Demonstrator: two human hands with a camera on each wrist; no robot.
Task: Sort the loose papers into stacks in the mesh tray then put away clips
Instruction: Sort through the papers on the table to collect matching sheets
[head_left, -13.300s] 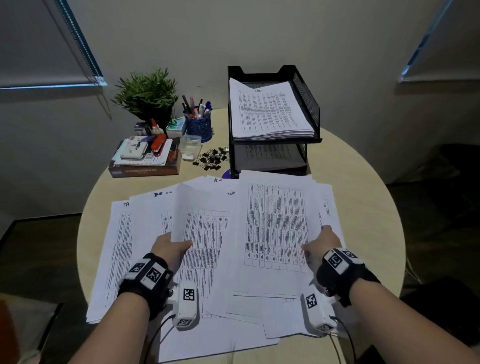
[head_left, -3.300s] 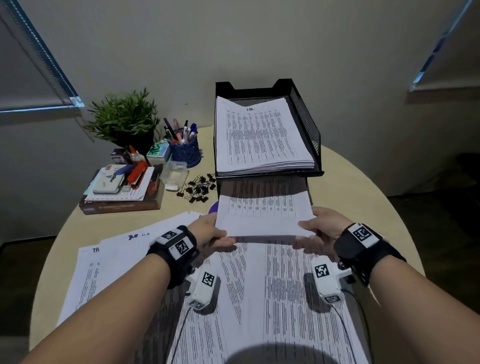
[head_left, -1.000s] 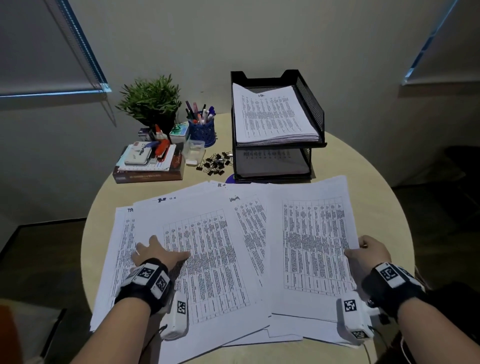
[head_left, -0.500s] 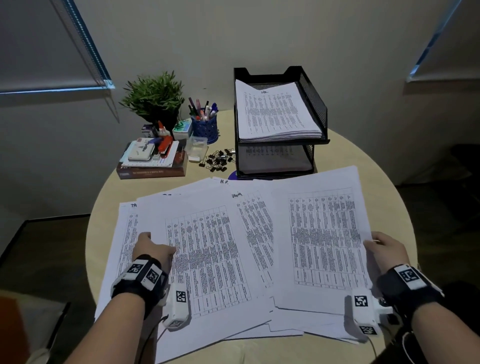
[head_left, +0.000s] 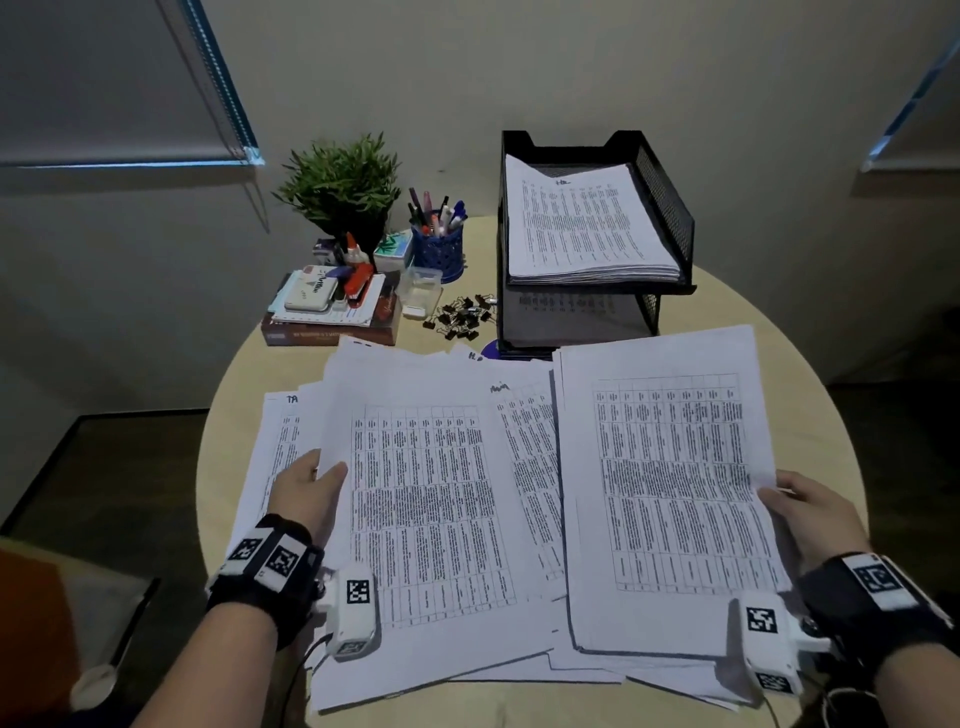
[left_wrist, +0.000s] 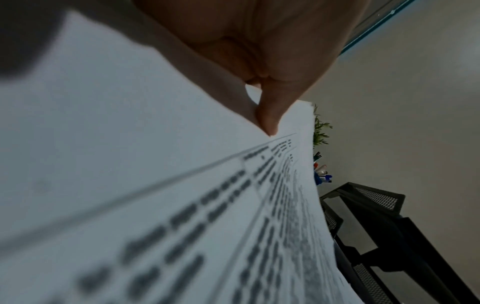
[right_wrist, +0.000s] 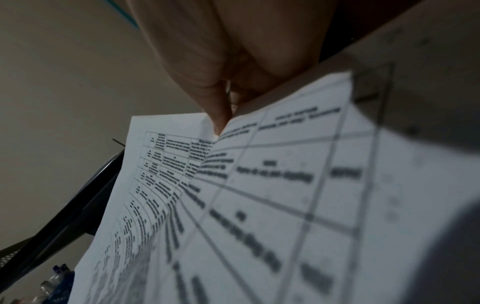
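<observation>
Loose printed papers lie spread over the round table. My left hand pinches the left edge of the top left sheet, thumb on top. My right hand grips the right edge of a thicker bundle, seen close up as paper in the right wrist view. The black two-tier mesh tray stands at the back with a paper stack in its top tier and sheets in the lower tier. A pile of black binder clips lies left of the tray.
A small clear plastic box sits beside the clips. A blue pen cup, a potted plant and a book stacked with office items fill the back left. The table edge curves close by my right hand.
The right bundle has risen off the spread and tilted up in my right hand. My left hand has moved up the left sheet's edge and lifted it slightly.
</observation>
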